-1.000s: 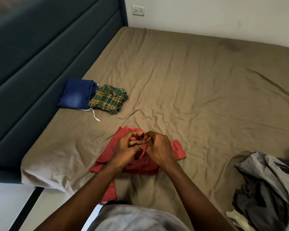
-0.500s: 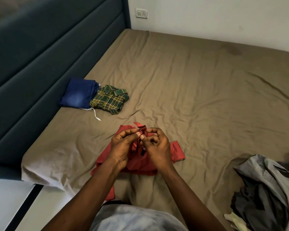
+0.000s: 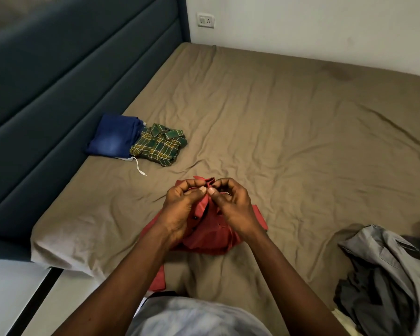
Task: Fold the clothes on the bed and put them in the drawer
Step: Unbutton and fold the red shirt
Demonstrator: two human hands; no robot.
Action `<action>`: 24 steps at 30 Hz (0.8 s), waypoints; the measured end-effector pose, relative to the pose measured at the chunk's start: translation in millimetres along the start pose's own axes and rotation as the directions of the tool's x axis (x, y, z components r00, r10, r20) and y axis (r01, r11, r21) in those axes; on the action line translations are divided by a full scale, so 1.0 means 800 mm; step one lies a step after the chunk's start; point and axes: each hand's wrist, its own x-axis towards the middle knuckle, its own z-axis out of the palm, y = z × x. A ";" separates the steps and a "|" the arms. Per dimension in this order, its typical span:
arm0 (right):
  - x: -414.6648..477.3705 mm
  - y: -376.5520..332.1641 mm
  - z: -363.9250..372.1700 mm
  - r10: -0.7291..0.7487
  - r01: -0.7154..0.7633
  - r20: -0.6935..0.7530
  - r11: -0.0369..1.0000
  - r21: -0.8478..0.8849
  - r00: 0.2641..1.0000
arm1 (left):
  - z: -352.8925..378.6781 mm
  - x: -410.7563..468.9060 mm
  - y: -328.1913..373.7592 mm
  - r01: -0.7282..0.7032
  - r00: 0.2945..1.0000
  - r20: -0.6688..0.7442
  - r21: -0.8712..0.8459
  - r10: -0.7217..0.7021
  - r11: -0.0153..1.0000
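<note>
Hands up a touch from a moment ago: left hand (image 3: 180, 209) and right hand (image 3: 233, 207), fingers curled, thumbs together, pinch the red shirt (image 3: 211, 235) at its collar, near the front edge of the bed (image 3: 289, 141).

wrinkled matt khaki cloth bedsheet (image 3: 289, 132) | padded dark teal fabric headboard (image 3: 58, 76) | faded blue denim folded jeans (image 3: 113, 135) | green-yellow plaid woven shirt (image 3: 159, 146) | matt red cotton shirt (image 3: 214, 229)
</note>
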 end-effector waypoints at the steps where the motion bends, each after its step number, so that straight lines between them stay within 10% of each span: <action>1: 0.004 0.001 0.000 0.001 -0.002 -0.019 1.000 -0.012 1.000 | -0.001 0.001 0.004 0.001 0.999 0.038 -0.006 -0.001 1.000; 8: 0.041 -0.030 -0.008 -0.130 0.087 -0.175 0.968 -0.234 0.976 | -0.029 0.017 0.048 -0.229 0.957 0.281 0.596 0.067 0.770; 17: 0.030 -0.011 -0.034 -0.040 0.122 0.223 0.922 -0.368 0.974 | -0.028 0.037 0.126 0.055 0.996 -0.058 -0.132 -0.063 0.990; 24: 0.014 -0.014 -0.020 0.329 -0.360 0.149 0.876 0.320 0.933 | -0.018 0.033 0.115 -0.003 1.000 -0.006 0.151 0.004 0.989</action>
